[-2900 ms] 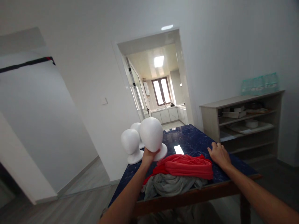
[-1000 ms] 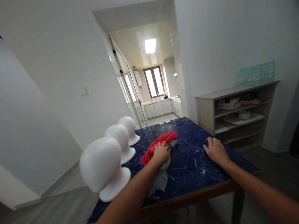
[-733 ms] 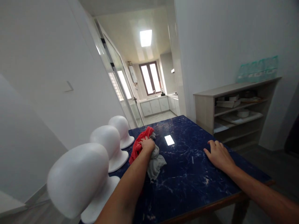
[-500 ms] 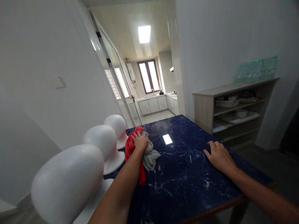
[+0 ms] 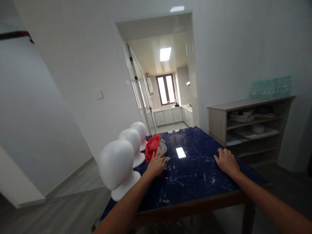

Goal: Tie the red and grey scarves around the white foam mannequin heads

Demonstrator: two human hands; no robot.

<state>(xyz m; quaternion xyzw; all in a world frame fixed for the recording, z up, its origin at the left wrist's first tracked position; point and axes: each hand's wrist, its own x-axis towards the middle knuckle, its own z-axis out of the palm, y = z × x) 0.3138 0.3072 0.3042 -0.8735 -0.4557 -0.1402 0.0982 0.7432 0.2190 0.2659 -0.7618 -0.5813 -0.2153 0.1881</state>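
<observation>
My left hand (image 5: 157, 164) is open, its fingers stretched over the near side of a crumpled pile of cloth. The pile joins a red cloth (image 5: 152, 148) and a grey cloth (image 5: 162, 147), partly covered by the hand. To its left, three white foam mannequin heads (image 5: 117, 162) stand in a row along the table's left side. My right hand (image 5: 227, 163) rests near the right edge of the dark blue marbled table (image 5: 190, 185). Its fingers are apart and slightly bent, with nothing in them.
A shelf unit (image 5: 216, 125) with boxes and a bowl stands beyond the table's right side, bottles (image 5: 271, 88) in wrap on top. Behind the table, a doorway with an open glass door (image 5: 143, 92) leads to a kitchen. A light reflection shows on the tabletop.
My left hand has drawn back from the top of the red cloth to the pile's near side. The view has shifted back and left. My right hand stays on the table.
</observation>
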